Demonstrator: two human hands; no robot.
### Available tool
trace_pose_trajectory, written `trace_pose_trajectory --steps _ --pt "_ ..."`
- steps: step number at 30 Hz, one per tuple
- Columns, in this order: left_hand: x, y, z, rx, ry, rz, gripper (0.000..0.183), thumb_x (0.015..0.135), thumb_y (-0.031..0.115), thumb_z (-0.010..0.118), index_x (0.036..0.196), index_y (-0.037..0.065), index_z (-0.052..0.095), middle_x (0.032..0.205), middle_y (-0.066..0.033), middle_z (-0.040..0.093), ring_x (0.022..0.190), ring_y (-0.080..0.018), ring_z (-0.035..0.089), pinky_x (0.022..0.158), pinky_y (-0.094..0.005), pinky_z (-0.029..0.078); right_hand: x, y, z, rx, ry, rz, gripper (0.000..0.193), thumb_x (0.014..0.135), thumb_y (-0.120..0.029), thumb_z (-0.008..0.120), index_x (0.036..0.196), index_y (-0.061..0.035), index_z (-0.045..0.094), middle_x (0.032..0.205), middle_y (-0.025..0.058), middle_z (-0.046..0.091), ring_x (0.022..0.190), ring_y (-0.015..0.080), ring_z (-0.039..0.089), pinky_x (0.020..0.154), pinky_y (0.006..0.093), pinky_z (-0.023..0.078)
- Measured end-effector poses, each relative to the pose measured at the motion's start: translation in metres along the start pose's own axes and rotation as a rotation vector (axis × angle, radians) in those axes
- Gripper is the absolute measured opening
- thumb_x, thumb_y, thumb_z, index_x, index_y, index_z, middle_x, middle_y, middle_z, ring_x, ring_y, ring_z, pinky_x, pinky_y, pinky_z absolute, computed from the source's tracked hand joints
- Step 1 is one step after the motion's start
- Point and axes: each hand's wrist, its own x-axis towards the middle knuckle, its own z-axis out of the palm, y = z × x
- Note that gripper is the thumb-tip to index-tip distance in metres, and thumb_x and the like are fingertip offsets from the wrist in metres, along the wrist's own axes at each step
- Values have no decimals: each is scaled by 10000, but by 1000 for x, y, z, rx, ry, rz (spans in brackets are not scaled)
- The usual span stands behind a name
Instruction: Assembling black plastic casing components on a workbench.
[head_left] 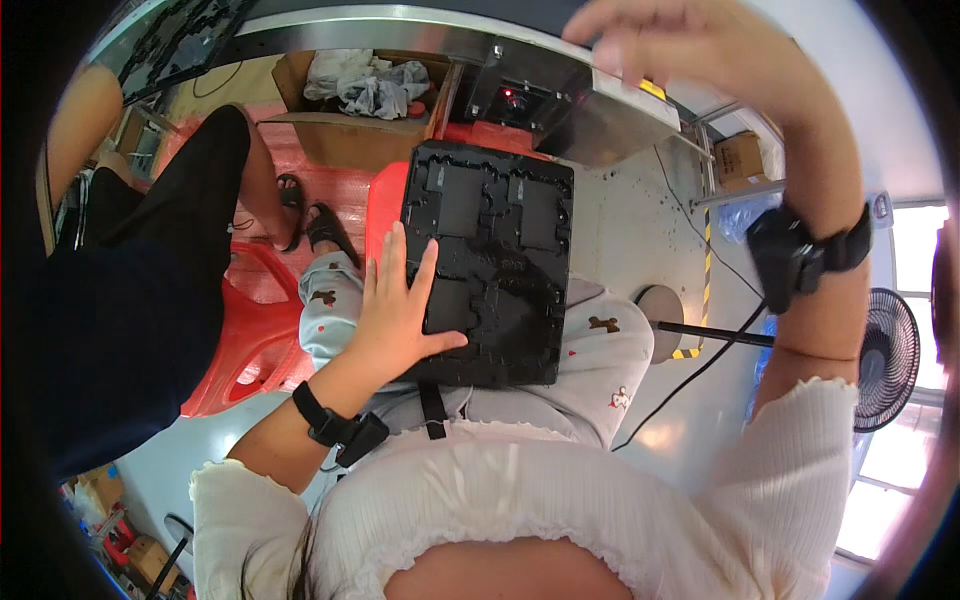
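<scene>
Flat and open, the left hand (400, 305) presses its palm and spread fingers on the near left edge of a black moulded plastic tray with rectangular recesses (500, 260), which lies across the person's lap on pale printed trousers (600, 355). Raised high at the upper edge of the view, the right hand (680, 40) holds nothing, fingers loosely extended, near a grey metal machine housing (590, 110) beyond the tray. Left of the lap stands a red plastic stool (255, 330), and beside it sits another person in dark clothes (150, 300). Farther off is a cardboard box of rags (350, 100). Grey concrete floor (640, 220) opens to the right, toward a black standing fan (890, 360).
</scene>
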Motion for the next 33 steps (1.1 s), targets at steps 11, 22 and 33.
trace_pose_trajectory --steps 11,22,33 --pt "8 -15 -3 -306 37 149 995 722 423 698 1439 106 86 1394 -378 0 1280 -563 97 1035 -574 184 246 85 -5 -433 379 16 810 689 -412 669 1329 -13 373 1375 257 312 1278 369 310 1057 393 286" --pt "10 -21 0 -331 -13 162 865 795 348 635 1414 36 118 1383 -398 -57 1283 -575 24 1038 -592 131 245 66 -21 -552 206 284 570 649 -344 751 1081 2 613 1093 201 602 1029 343 558 872 366 436" --pt "51 -44 -41 -473 304 -219 587 901 271 517 1351 -38 299 1395 -245 289 1310 -330 279 1072 -389 227 -40 57 145 347 156 141 215 838 -168 604 964 -1 552 707 136 553 590 194 592 570 316 454"
